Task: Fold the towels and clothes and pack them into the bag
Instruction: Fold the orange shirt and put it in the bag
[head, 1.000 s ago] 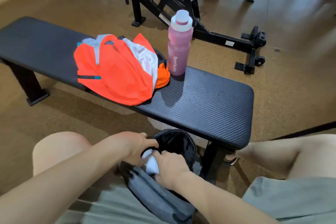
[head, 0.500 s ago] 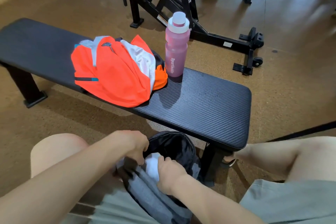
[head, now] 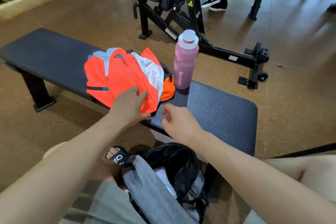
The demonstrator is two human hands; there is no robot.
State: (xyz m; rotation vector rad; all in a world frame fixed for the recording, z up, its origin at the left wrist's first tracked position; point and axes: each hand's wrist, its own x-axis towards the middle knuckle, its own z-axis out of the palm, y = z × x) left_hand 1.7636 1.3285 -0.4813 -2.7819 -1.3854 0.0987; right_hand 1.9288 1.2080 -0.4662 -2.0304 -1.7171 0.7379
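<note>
An orange and white shirt lies crumpled on the black bench. My left hand rests flat on the shirt's near edge, fingers spread. Just right of the shirt, my right hand hovers over the bench with its fingers loosely curled and nothing in them. A grey and black bag stands open between my knees, below both hands. A white towel shows inside the bag's mouth.
A pink sports bottle stands upright on the bench right beside the shirt. A black gym machine stands behind the bench, and someone's shoes are beyond it. My sandalled foot is beside the bag.
Both hands have left the bag, where they were pushing the white towel in, and reached up to the bench. The left hand now touches the orange shirt.
</note>
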